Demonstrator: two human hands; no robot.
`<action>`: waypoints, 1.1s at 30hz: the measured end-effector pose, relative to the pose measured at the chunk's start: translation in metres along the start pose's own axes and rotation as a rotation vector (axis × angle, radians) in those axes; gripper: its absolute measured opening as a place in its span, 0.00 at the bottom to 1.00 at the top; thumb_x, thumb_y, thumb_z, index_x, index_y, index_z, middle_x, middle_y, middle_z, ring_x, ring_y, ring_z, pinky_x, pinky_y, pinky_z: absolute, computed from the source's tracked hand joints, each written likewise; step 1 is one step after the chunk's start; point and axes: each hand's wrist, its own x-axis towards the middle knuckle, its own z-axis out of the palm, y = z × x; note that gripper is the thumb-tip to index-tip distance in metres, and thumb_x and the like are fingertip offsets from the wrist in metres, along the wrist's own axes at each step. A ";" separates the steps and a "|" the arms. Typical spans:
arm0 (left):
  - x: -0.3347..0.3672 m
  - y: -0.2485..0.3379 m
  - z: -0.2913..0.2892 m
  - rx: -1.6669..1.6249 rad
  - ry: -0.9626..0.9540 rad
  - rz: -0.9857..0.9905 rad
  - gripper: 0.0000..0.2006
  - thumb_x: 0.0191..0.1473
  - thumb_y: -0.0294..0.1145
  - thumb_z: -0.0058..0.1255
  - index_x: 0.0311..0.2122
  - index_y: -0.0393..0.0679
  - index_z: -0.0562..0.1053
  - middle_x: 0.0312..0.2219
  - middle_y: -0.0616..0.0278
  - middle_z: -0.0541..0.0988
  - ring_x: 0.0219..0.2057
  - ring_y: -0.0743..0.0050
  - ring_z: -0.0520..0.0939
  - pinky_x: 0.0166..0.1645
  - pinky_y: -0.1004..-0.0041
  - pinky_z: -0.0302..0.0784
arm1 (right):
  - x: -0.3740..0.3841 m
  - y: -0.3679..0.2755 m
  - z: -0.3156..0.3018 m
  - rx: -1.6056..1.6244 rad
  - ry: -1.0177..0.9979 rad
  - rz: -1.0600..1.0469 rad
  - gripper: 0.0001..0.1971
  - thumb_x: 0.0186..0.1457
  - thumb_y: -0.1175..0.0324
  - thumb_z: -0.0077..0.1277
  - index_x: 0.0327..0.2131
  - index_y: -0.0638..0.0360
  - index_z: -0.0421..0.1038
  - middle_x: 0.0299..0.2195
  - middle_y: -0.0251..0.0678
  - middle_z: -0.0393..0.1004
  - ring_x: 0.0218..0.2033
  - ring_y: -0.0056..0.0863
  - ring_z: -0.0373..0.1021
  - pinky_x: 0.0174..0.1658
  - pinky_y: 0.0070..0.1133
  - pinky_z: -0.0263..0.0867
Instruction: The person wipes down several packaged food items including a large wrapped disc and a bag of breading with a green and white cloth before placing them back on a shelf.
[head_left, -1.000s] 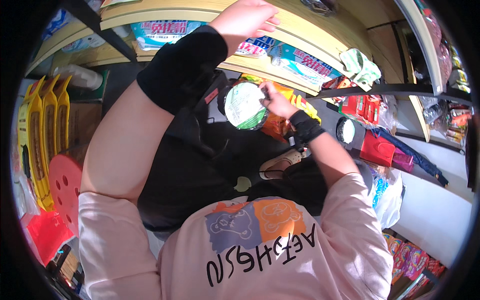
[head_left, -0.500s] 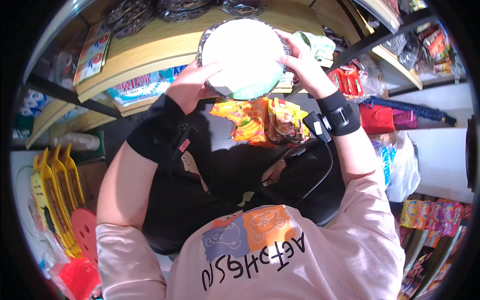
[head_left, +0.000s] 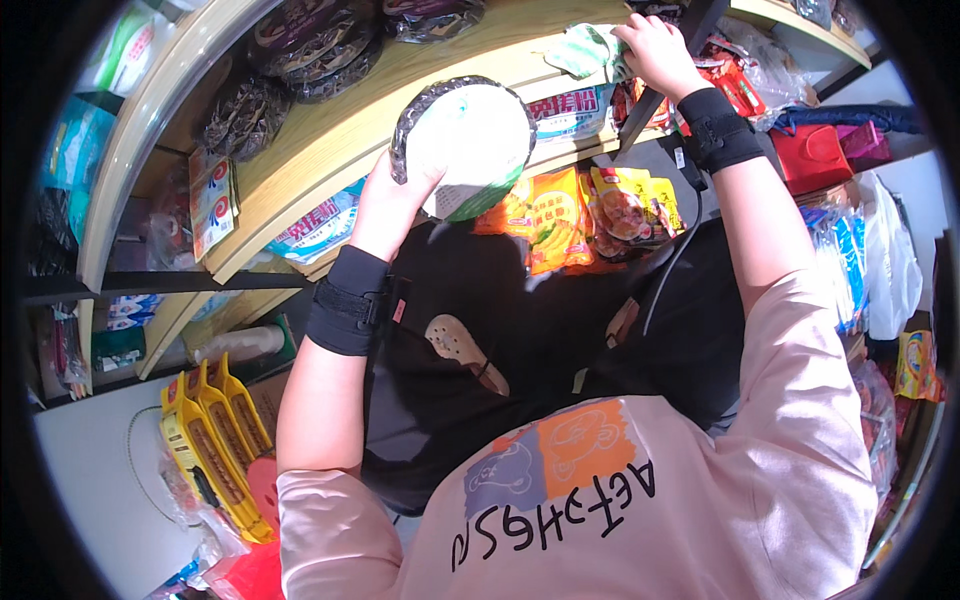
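A round, flat pack (head_left: 470,140) with a white and pale green face and a dark, shiny wrapped rim is tilted up in front of the shelf. My left hand (head_left: 395,205) grips its lower left edge, the thumb lying over the pale face. Farther right, at the shelf's front edge, my right hand (head_left: 655,55) has its fingers closed on a crumpled green-and-white cloth (head_left: 585,52). Part of the cloth is hidden by those fingers. Below the round pack lie orange snack bags (head_left: 555,220) and a yellow food pouch (head_left: 625,205).
Dark, round wrapped packs (head_left: 315,50) stand on the wooden shelf (head_left: 440,75). Blue-and-white powder bags (head_left: 318,225) sit under it. A dark post (head_left: 690,40) rises beside my right hand. At the left are yellow packages (head_left: 215,435); a red pouch (head_left: 810,158) is at the right.
My right hand has let go of the round pack and moved right to the cloth. The left hand keeps the pack, now lower and tilted. The view has shifted left.
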 end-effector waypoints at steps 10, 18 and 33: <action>-0.006 0.021 0.012 -0.358 0.008 -0.289 0.22 0.59 0.39 0.40 0.54 0.37 0.62 0.43 0.57 0.75 0.42 0.71 0.78 0.40 0.71 0.79 | 0.013 -0.072 -0.106 0.710 0.479 -0.010 0.09 0.45 0.70 0.46 0.32 0.61 0.68 0.27 0.45 0.68 0.30 0.46 0.68 0.35 0.33 0.65; -0.009 0.011 0.017 -0.431 -0.090 -0.273 0.21 0.60 0.40 0.35 0.54 0.40 0.61 0.43 0.54 0.75 0.40 0.68 0.80 0.37 0.70 0.82 | -0.023 -0.142 -0.091 0.536 0.197 -0.468 0.18 0.50 0.69 0.47 0.47 0.49 0.67 0.38 0.35 0.71 0.40 0.32 0.70 0.43 0.26 0.63; -0.011 0.031 0.020 0.098 0.033 -0.092 0.16 0.57 0.36 0.44 0.45 0.36 0.67 0.35 0.55 0.76 0.36 0.73 0.79 0.38 0.74 0.77 | -0.014 -0.073 -0.067 0.566 0.114 0.041 0.13 0.47 0.73 0.46 0.39 0.57 0.70 0.28 0.44 0.70 0.29 0.44 0.69 0.33 0.33 0.65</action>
